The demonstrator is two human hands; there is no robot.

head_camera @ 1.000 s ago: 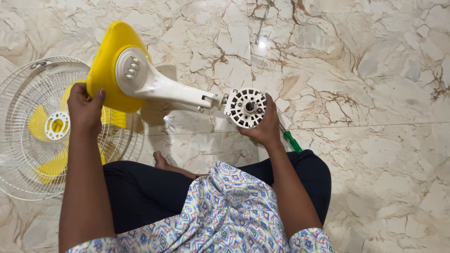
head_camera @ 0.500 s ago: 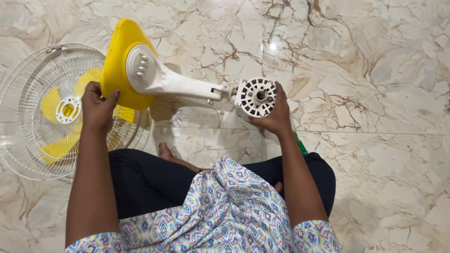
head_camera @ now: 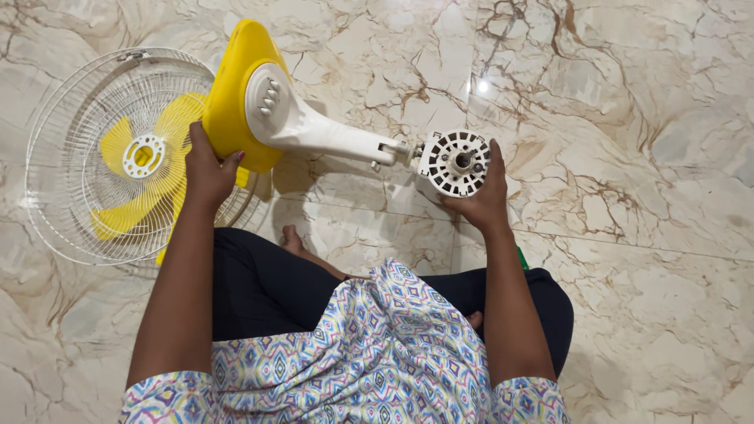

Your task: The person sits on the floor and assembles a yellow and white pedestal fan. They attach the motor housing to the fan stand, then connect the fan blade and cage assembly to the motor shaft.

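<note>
Head view: fan body already separated from the white wire fan cage with yellow blades (head_camera: 118, 157) lying on the marble floor (head_camera: 628, 157). Left hand (head_camera: 208, 169) clasps the yellow plastic motor housing (head_camera: 232, 94); right hand (head_camera: 483, 192) cups the round white ribbed base end (head_camera: 455, 162) of the white neck (head_camera: 338, 137), held above the lap.

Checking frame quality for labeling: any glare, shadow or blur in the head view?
Head view: sharp overall, no motion blur on the left hand or right hand; a small bright glare spot on the marble floor above the white round base; soft shadow under the fan's white neck; yellow housing evenly lit.
</note>
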